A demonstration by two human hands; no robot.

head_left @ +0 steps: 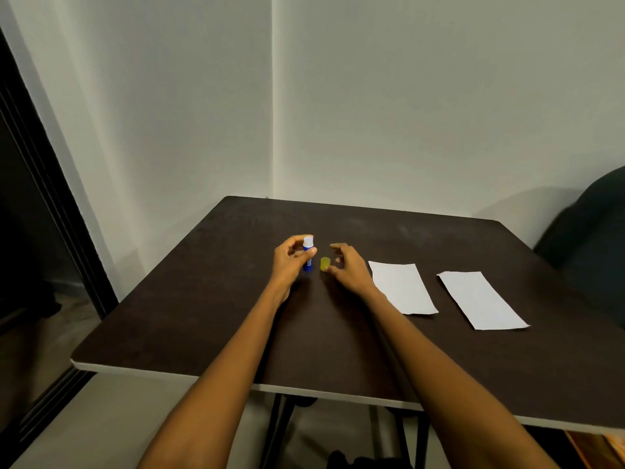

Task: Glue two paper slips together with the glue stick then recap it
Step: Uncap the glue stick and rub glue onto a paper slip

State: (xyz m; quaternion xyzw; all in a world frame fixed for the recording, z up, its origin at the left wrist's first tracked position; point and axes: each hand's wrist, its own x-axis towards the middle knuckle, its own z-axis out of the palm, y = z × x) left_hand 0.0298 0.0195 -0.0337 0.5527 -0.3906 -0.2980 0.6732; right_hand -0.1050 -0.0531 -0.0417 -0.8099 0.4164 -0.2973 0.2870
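A blue glue stick (308,253) with its white top bare stands upright near the middle of the dark table (189,319), held by my left hand (290,262). Its yellow-green cap (325,264) stands on the table just right of the stick. My right hand (348,265) hovers around the cap with fingers spread, not clearly gripping it. Two white paper slips lie flat to the right: the nearer slip (402,287) beside my right wrist, the other slip (480,299) further right, apart from the first.
Pale walls meet in a corner behind the table. A dark chair back (595,231) rises at the table's right side. A dark door frame (50,198) runs down the left. The table's pale front edge is close to me.
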